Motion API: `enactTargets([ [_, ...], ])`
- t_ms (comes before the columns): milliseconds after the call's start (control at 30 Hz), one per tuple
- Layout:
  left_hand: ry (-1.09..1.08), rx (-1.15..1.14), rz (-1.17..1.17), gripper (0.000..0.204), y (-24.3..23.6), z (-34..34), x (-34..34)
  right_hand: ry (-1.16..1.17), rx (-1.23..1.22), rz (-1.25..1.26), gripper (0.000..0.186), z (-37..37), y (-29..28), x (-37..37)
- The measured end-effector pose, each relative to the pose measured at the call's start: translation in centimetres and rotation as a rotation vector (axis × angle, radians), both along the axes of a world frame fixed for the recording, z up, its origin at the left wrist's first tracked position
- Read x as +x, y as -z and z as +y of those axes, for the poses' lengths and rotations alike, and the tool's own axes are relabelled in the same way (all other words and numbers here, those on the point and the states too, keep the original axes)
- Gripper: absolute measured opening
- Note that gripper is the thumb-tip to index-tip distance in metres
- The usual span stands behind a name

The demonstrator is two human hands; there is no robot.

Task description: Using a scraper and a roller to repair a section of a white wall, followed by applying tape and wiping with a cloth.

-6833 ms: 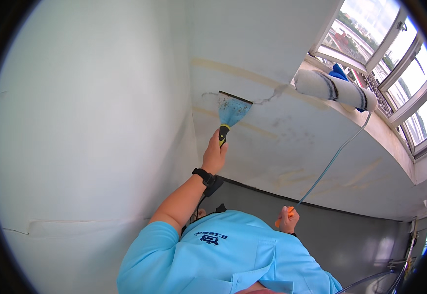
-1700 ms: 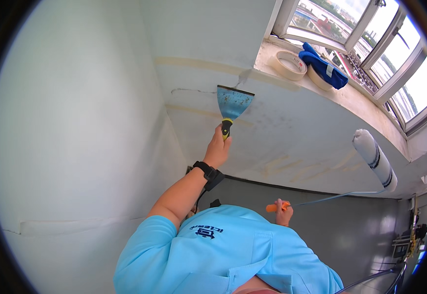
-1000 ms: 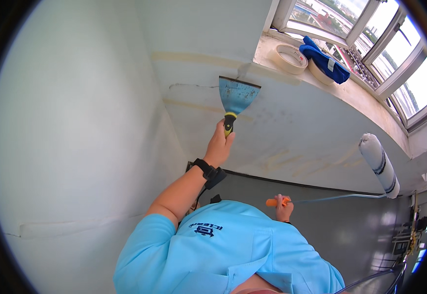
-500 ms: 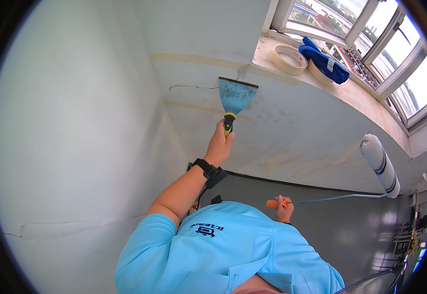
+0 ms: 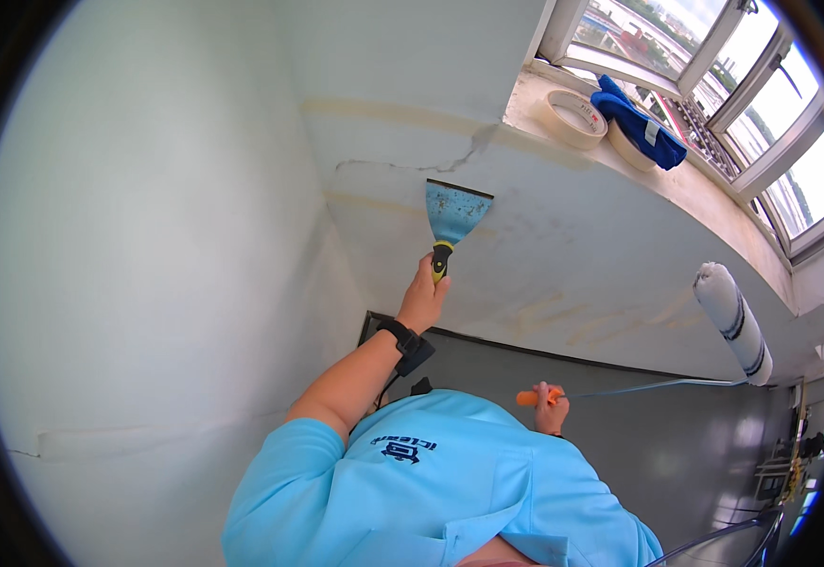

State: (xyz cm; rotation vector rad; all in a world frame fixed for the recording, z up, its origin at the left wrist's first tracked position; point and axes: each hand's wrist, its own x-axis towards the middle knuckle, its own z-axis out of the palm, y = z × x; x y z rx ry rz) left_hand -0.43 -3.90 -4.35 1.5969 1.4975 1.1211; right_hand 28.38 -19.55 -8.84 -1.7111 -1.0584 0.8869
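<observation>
- Scraper [image 5: 457, 213]: below the crack [image 5: 473, 151]; our left hand [image 5: 422, 300] wraps its handle [image 5: 441, 261], the surest hold; probably light, stiff.
- Roller [image 5: 735, 321]: below the sill [image 5: 691, 194]; our right hand [image 5: 552, 413] clasps its grip [image 5: 527, 398]; likely light, soft-covered.

The person wears a light blue shirt [image 5: 468, 472] at six o'clock, its left sleeve [image 5: 284, 463] short and loose, toward seven o'clock. A dark navy emblem [image 5: 400, 451] with lettering is on the chest, and a flap of the collar [image 5: 542, 546] opens between five and six o'clock. Round the left wrist goes a black strap [image 5: 396, 333] with a black box [image 5: 417, 355] and thin black cable. A dark band [image 5: 556, 435] circles the right wrist. Left hand [image 5: 422, 300] and right hand [image 5: 551, 410] are bare.
</observation>
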Motion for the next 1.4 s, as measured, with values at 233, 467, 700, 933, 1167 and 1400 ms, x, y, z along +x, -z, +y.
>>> enactTargets([
  [233,0.028,-0.109,-0.053,0.046,2.1,0.3,-0.5,0.005,0.021,-0.010,0.019,0.4,1.1,0.5],
  [467,0.054,-0.214,-0.086,0.048,2.5,0.3,-0.8,0.021,-0.001,-0.004,0.019,0.5,0.8,0.5],
  [700,0.050,-0.225,-0.079,0.047,2.9,0.1,-0.8,-0.002,-0.014,-0.026,0.019,0.2,0.2,0.2],
  [933,0.059,-0.247,-0.085,0.047,4.1,0.1,-1.2,-0.023,-0.025,-0.071,0.021,0.0,0.2,0.2],
  [1167,0.061,-0.188,0.002,0.046,2.4,-0.6,-0.9,-0.009,0.003,-0.040,0.024,0.0,1.4,0.2],
  [1400,0.151,-0.140,-0.082,0.047,-3.8,-1.7,2.3,0.020,-0.048,-0.001,0.024,-1.8,0.9,-0.6],
])
